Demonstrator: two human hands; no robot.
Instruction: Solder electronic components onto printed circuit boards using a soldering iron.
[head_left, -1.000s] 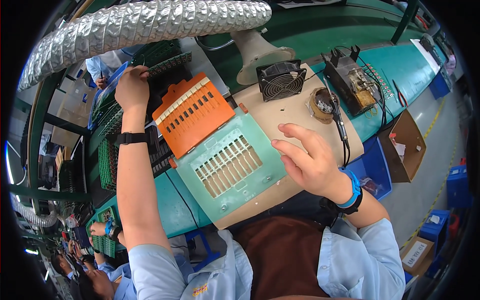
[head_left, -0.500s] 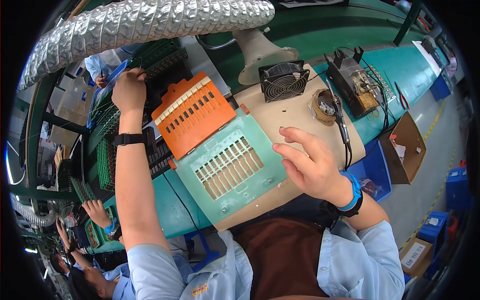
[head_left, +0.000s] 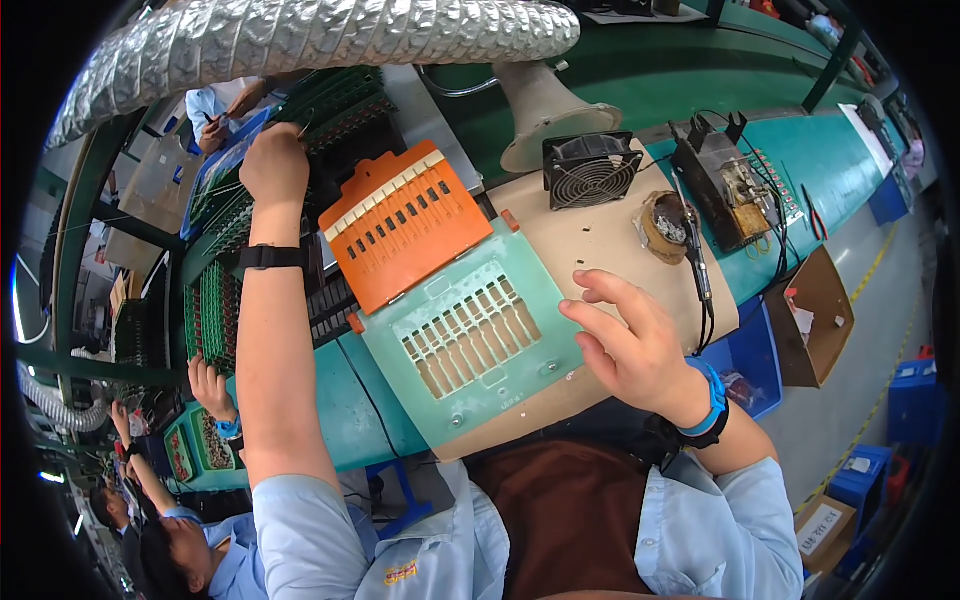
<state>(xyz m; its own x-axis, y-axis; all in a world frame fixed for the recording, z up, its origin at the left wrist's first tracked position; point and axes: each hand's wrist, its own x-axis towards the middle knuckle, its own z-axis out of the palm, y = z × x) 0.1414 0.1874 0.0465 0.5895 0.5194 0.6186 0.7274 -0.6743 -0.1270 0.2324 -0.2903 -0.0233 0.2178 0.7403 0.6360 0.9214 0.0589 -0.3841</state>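
My left hand [head_left: 275,165] reaches out to the far left, beside the racks of green circuit boards [head_left: 345,120]. Its fingers are curled together, and what they pinch, if anything, is hidden by the hand. Close to the right edge of a pale green slotted fixture [head_left: 475,408], my right hand [head_left: 640,350] hovers with fingers apart and nothing in it. Hinged to that fixture, an orange plate [head_left: 385,280] lies opened away from me, with a cream strip and a row of small black parts on it.
A small black fan [head_left: 590,172], a tin of metal shavings [head_left: 668,228], a soldering iron [head_left: 697,262] and a solder machine [head_left: 725,190] stand right of the fixture. A silver duct [head_left: 320,40] crosses overhead. A co-worker's hand [head_left: 212,390] is near the left racks.
The view has shifted slightly, so the bench appears farther right. My left hand stays by the racks with fingers curled; my right hand barely moves. The co-worker's hand at left has risen.
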